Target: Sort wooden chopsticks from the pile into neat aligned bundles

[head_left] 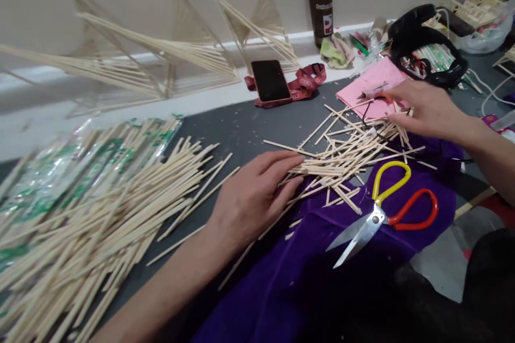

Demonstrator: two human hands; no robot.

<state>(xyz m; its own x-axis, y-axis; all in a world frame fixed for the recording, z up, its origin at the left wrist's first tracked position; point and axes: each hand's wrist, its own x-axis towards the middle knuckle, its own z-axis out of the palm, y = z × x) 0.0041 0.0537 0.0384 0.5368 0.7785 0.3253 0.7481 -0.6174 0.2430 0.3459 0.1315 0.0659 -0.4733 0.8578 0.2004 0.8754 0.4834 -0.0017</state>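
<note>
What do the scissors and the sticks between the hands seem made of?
Scissors: blades look like polished metal, by their silvery shine; yellow and red handles, perhaps plastic, by their glossy, even colour. Sticks: probably bare wood or bamboo, matte and pale tan.

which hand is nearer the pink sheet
Right: the right grip is at the right edge of the pink sheet; the left grip is farther off, at the smaller stick pile.
</note>
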